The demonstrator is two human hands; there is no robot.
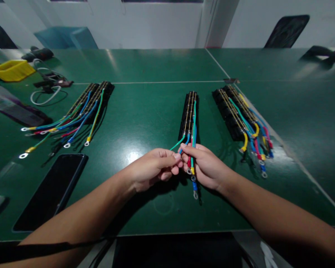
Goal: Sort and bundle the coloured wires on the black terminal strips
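A black terminal strip (188, 115) with brass-coloured bars lies in front of me, its green, blue and red wires running towards my hands. My left hand (159, 167) is closed in a pinch beside my right fingertips, where a blue wire (187, 140) runs in; its end is hidden. A green wire (178, 143) bends left and disappears behind my left hand. My right hand (205, 165) is closed around the bundled wires, thumb over the blue one. Ring lugs (195, 194) with blue, yellow and red sleeves hang below its fingers.
On the left lie wired terminal strips (93, 102), a phone (51, 191), a yellow bin (12, 70) and a white cable (46, 100). More wired strips (234, 111) lie to the right. The green table's front edge (167, 234) runs below my hands.
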